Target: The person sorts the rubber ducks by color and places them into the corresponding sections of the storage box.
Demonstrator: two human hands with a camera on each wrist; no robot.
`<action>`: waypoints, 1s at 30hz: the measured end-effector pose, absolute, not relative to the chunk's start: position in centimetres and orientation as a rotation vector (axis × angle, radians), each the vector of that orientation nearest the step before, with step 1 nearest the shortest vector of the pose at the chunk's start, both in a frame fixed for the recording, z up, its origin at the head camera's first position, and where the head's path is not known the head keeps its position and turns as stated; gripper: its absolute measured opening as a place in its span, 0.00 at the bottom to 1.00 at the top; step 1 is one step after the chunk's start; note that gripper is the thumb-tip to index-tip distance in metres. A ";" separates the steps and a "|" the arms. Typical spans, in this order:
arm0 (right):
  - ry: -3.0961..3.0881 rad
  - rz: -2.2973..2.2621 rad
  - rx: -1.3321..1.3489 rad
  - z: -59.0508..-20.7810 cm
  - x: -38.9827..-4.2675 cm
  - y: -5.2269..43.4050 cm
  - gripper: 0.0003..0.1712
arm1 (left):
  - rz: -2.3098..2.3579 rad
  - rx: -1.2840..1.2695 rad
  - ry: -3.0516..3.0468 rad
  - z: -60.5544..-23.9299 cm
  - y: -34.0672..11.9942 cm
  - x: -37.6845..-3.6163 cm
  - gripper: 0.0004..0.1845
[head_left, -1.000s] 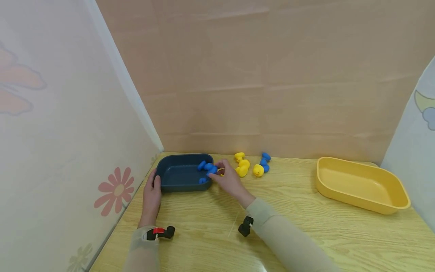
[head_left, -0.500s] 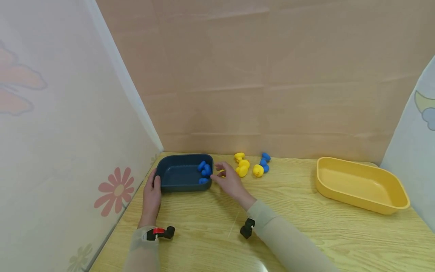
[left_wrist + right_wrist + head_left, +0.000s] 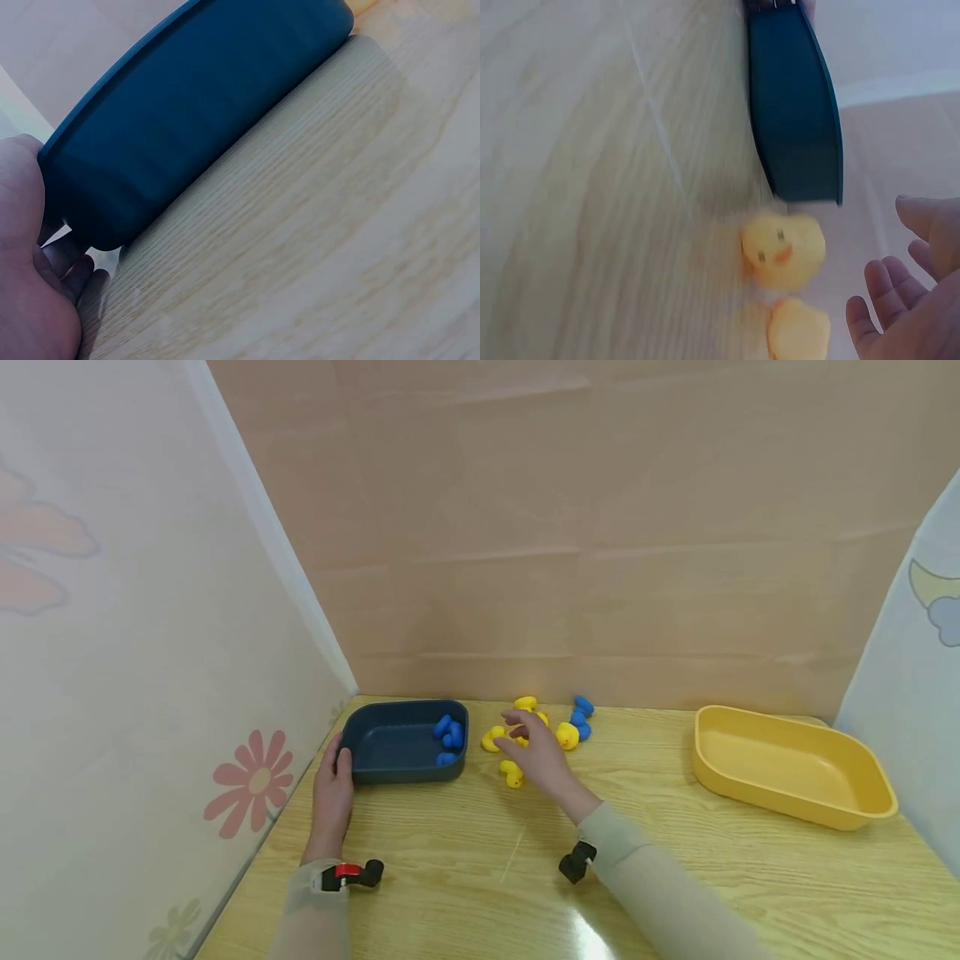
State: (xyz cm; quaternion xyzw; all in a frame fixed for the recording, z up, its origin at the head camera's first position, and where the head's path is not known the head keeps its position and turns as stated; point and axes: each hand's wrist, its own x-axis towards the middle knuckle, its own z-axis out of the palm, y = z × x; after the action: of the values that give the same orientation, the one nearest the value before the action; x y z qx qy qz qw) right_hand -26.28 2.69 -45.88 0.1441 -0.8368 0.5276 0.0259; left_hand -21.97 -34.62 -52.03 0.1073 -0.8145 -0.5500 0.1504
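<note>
My left hand [image 3: 332,797] holds the left end of a dark blue tray [image 3: 405,776], thumb near its front corner; in the left wrist view some fingers are partly hidden behind the tray [image 3: 180,112]. Several small blue rubber ducks [image 3: 455,735] lie at the tray's right end. Above several yellow rubber ducks my right hand [image 3: 546,766] hovers, fingers apart, holding nothing. One yellow duck [image 3: 512,775] lies in front of the others, and another yellow duck [image 3: 491,739] sits beside the tray. The right wrist view shows a yellow duck [image 3: 786,251] apart from the fingertips.
Blue ducks [image 3: 581,727] lie at the back, right of the hand, touching or close to a yellow duck [image 3: 567,737]. A yellow tray [image 3: 787,803] stands at the far right of the wooden table [image 3: 450,877]. Walls bound the back and sides.
The right hand let go of a blue duck, which now lies in the dark blue tray. It then moved right, over the yellow ducks. The left hand stays on the tray.
</note>
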 end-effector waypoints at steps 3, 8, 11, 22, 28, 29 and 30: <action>-2.602 1.561 0.422 -45.9 -26.8 4.2 0.29 | -1.576 0.306 -2.340 -52.1 -34.6 -21.9 0.34; -2.608 1.501 0.372 -46.0 -27.9 6.8 0.29 | -1.599 0.311 -2.332 -52.0 -34.4 -21.8 0.35; -2.615 1.464 0.354 -46.1 -28.3 8.7 0.30 | -1.605 0.313 -2.336 -51.9 -34.3 -21.7 0.36; -2.687 1.380 0.237 -47.0 -29.4 14.1 0.31 | -1.604 0.302 -2.349 -51.9 -34.5 -21.7 0.37; -2.719 1.376 0.255 -47.4 -30.1 15.2 0.32 | -1.606 0.291 -2.346 -52.0 -34.5 -21.8 0.35; -2.731 1.385 0.260 -47.5 -30.2 15.4 0.33 | -1.605 0.290 -2.344 -52.0 -34.6 -21.8 0.35; -2.740 1.392 0.276 -47.5 -30.3 15.5 0.34 | -1.607 0.291 -2.340 -52.0 -34.6 -21.9 0.35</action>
State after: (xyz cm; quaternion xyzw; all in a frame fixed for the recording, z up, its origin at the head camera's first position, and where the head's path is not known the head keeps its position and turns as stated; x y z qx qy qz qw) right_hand -30.29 15.47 -47.52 0.0895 -0.8876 0.4510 0.0280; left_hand -21.85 -34.56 -51.98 0.1010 -0.8116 -0.5572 0.1436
